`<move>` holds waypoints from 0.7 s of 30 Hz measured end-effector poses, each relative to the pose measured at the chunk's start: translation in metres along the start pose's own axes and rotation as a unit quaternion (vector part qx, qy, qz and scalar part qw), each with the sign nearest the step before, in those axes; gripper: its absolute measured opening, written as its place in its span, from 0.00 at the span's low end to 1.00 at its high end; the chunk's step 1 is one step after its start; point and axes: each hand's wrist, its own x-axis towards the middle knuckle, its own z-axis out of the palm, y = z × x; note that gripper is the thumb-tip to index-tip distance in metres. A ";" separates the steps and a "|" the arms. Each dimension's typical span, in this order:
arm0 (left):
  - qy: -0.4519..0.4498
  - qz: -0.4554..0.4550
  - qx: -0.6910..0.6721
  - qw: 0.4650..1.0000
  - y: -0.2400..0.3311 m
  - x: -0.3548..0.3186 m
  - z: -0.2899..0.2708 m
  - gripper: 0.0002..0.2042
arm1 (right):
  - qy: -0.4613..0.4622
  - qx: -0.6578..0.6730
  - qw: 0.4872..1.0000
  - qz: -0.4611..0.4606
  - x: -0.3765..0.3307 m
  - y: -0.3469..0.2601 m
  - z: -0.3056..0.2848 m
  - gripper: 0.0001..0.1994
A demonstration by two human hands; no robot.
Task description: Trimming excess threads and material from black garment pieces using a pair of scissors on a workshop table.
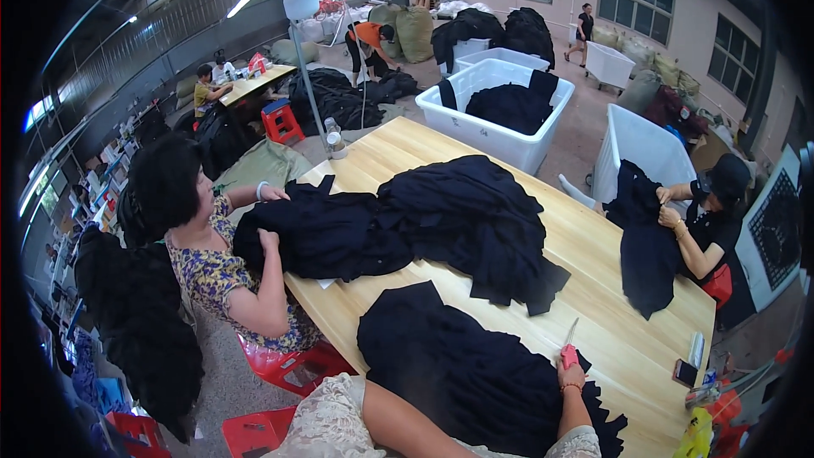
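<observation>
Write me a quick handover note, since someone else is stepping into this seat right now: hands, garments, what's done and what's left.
Right hand: holds small pink-handled snips, blade up, at the edge of the dark garment spread before you on the wooden table.
Left hand: not in view; the forearm lies across the garment's near edge.
Another dark heap lies mid-table, a co-worker handling its left part.
Done versus left: cannot tell from this view.

Phone (684, 371) lying on table (610, 263) right of hand. Second dark pile (407, 220) lying beyond hand. White bins (500, 110) standing farther beyond. Co-worker in floral top (212, 263) sitting far left, handling pile.
</observation>
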 end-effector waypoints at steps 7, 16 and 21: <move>-0.077 -0.021 0.040 0.996 0.007 0.014 0.006 0.14 | -0.008 -0.008 1.000 0.007 -0.005 -0.004 -0.009 0.26; -0.231 0.022 -0.067 0.970 -0.020 0.028 0.020 0.15 | -0.010 -0.009 1.000 -0.008 -0.003 -0.007 0.000 0.27; -0.233 0.025 -0.060 0.970 -0.010 0.024 0.006 0.16 | -0.024 -0.036 0.999 0.009 -0.005 -0.007 -0.006 0.28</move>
